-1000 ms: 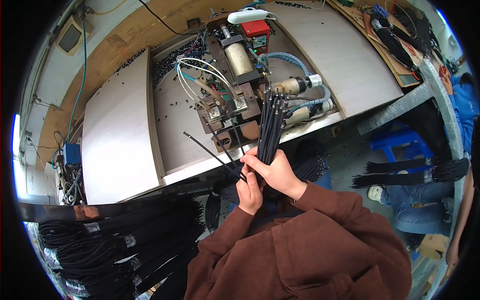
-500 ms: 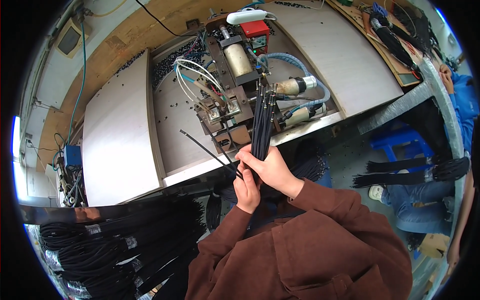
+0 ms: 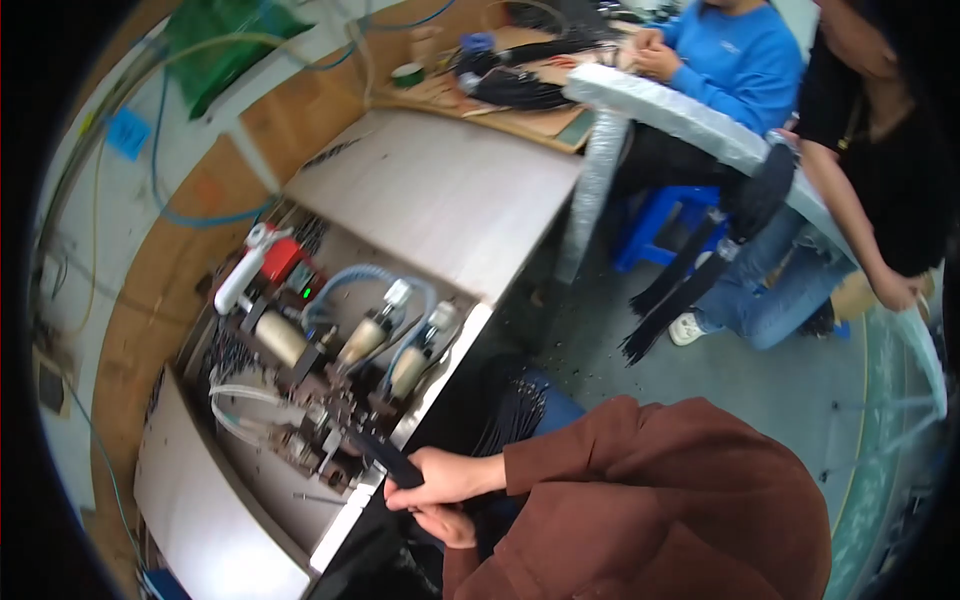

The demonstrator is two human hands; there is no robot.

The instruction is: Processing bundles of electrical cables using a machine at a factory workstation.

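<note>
My right hand (image 3: 440, 476) is closed round a bundle of thin black cords (image 3: 393, 462) whose far ends point toward the machine. Just below it, my left hand (image 3: 447, 524) has its fingers curled in by the lower part of the bundle. One loose cord (image 3: 318, 498) sticks out to the left over the machine bed, apart from the rest. The machine (image 3: 335, 415), with metal cylinders, hoses and a red box (image 3: 283, 262), stands directly beyond the bundle. Motion blur hides the cord tips and exactly what the left fingers grip.
Pale panels (image 3: 440, 200) flank the machine. More black cords (image 3: 510, 415) hang below the table edge. To the right are a plastic-wrapped frame (image 3: 670, 115) carrying cord bundles (image 3: 680, 290), a blue stool (image 3: 650, 235), a seated person in blue (image 3: 735, 60) and another person in black (image 3: 880, 150).
The view has swung to the right, so the machine and my hands now appear farther left and the co-workers show more fully. The cord bundle stays in my hands.
</note>
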